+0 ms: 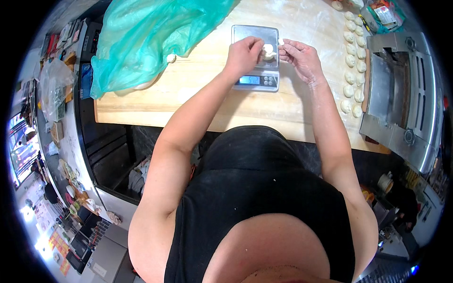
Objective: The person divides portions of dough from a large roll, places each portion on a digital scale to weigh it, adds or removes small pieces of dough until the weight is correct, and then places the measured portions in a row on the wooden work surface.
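Observation:
A lump of pale dough (268, 53) sits on the metal plate of a digital kitchen scale (255, 32), whose blue display is lit. My left hand (244, 56) reaches over the plate's left side, fingers curled in and their tips against the lump. At the plate's right edge, my right hand (302, 59) pinches a small bit of white dough (281, 42) between thumb and forefinger. Flour whitens the right fingers and wrist.
Green plastic sheeting (155, 37) covers the table's left, with a small dough piece (171, 58) at its edge. Several shaped dough balls (349, 61) line the right side in two rows, beside a rolling pin (367, 78) and a steel machine (401, 85). The floured wooden tabletop (155, 108) ends before my body.

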Tool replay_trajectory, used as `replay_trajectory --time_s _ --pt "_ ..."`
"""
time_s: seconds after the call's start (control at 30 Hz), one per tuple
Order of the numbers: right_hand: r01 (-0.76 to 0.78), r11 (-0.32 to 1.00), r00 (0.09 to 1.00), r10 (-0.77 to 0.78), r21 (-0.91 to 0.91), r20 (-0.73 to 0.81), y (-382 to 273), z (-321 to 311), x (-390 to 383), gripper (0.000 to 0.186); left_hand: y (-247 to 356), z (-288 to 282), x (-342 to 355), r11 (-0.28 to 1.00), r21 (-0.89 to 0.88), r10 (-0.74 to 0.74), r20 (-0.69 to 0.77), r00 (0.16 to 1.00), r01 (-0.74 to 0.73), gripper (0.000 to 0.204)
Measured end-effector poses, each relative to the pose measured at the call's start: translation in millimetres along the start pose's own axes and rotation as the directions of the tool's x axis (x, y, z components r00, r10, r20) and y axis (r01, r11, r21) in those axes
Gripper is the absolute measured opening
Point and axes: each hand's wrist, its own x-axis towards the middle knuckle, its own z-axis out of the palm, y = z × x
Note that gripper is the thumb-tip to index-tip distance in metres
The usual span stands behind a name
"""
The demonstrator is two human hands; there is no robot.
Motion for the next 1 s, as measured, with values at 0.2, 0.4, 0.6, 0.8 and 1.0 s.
replay_trajectory --time_s 0.2,0.4,0.6,0.8,1.0 --pt "0.18 0.668 0.976 -0.21 -0.722 0.048 -12 23 -4 0.025 27 0 -1 0.845 -0.443 -0.172 0.307 0.936 0.301 0.035" --pt "0.259 0.859 0.966 -0.225 -0.441 0.128 -17 22 -10 0.025 27 -16 -1 0.752 -0.51 -0.221 0.401 0.889 0.417 0.031" --pt "0.321 0.839 0.947 -0.28 -0.439 0.156 -14 17 -8 0.016 31 -13 -1 0.622 -0.599 -0.181 0.516 0.837 0.504 0.026" --pt "0.338 0.804 0.923 -0.386 -0.49 0.003 -6 25 -8 0.015 17 -9 3 0.588 -0.662 -0.11 0.503 0.858 0.464 0.02" --pt "0.323 0.915 0.914 -0.368 -0.241 -0.173 4 31 2 0.016 15 -9 3 0.665 -0.67 -0.214 0.252 0.944 0.33 0.019"
